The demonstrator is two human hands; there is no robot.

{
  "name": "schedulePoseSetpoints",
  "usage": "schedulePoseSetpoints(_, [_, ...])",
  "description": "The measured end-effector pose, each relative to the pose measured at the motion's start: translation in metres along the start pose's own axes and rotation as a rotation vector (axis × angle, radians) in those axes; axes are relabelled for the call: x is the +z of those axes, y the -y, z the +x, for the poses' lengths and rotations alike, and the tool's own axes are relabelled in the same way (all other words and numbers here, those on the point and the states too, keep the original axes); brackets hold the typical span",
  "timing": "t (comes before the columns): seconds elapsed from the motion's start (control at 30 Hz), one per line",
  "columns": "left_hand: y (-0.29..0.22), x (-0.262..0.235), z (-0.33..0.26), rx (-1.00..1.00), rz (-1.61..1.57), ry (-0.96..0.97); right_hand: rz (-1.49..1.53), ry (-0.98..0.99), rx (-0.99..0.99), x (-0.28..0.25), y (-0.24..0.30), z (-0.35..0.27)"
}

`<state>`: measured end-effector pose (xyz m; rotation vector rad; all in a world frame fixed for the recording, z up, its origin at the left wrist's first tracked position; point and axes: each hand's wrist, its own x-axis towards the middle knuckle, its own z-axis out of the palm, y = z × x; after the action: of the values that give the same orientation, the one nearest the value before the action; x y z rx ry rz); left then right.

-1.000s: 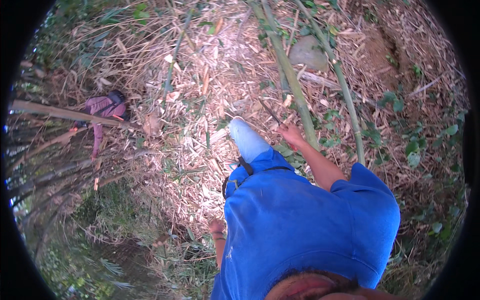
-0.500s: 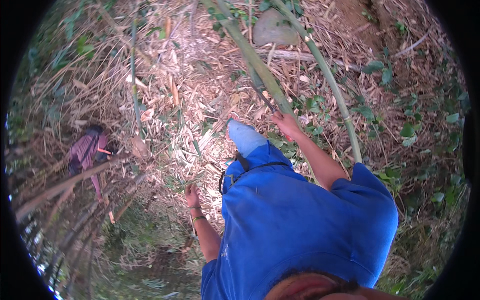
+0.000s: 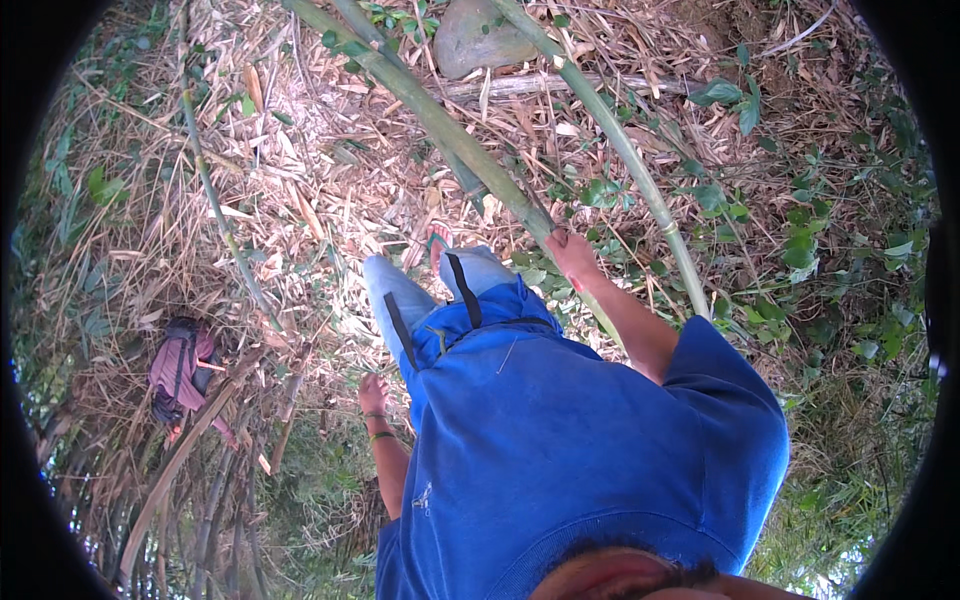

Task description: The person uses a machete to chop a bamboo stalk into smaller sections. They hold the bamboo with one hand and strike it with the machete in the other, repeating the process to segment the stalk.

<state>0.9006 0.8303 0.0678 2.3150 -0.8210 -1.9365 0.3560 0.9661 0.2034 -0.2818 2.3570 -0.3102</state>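
My right hand [image 3: 572, 258] is closed round a machete, with a bit of red handle showing below the fist. Its dark blade [image 3: 540, 208] lies along a thick green bamboo stem [image 3: 440, 125] and is hard to separate from it. That stem slants from the upper left down past my right hand. My left hand [image 3: 373, 393] hangs low beside my hip, fingers loosely bent, with nothing visible in it. Bands circle the left wrist.
A second bamboo stem [image 3: 625, 150] runs down on the right, and a thinner one [image 3: 210, 190] stands at left. A grey rock [image 3: 480, 40] lies at the top. Another person [image 3: 182, 370] bends among stalks at left. Dry leaf litter [image 3: 330, 190] covers the ground.
The view has shifted, so bamboo and rock sit further left. Both my legs now show, with one sandalled foot. My right hand stays closed on the machete, its blade now nearer the stem.
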Motion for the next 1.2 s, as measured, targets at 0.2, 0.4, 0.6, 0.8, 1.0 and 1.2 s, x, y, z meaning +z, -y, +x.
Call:
schedulePoseSetpoints(0.2, [-0.049, -0.013, 0.059, 0.055, 0.114, 0.122, 0.174, -0.293, -0.323, -0.09, 0.13, 0.01])
schedulePoseSetpoints(0.4, [-0.13, 0.011, 0.104, 0.125, 0.057, 0.271, 0.208, -0.457, -0.416, -0.051, 0.116, 0.004])
schedulePoseSetpoints(0.6, [-0.174, 0.037, 0.109, 0.238, 0.183, 0.268, 0.005, 0.05, 0.156, -0.001, -0.004, 0.035])
schedulePoseSetpoints(0.8, [-0.171, 0.019, 0.118, 0.202, 0.23, 0.269, 0.212, -0.143, -0.063, -0.113, 0.182, 0.019])
schedulePoseSetpoints(1.0, [-0.171, 0.006, 0.11, 0.12, 0.228, 0.219, 0.139, -0.408, -0.312, -0.037, 0.103, 0.008])
schedulePoseSetpoints(1.2, [-0.174, 0.002, 0.103, 0.121, 0.14, 0.233, 0.039, 0.073, 0.274, -0.008, 0.01, 0.034])
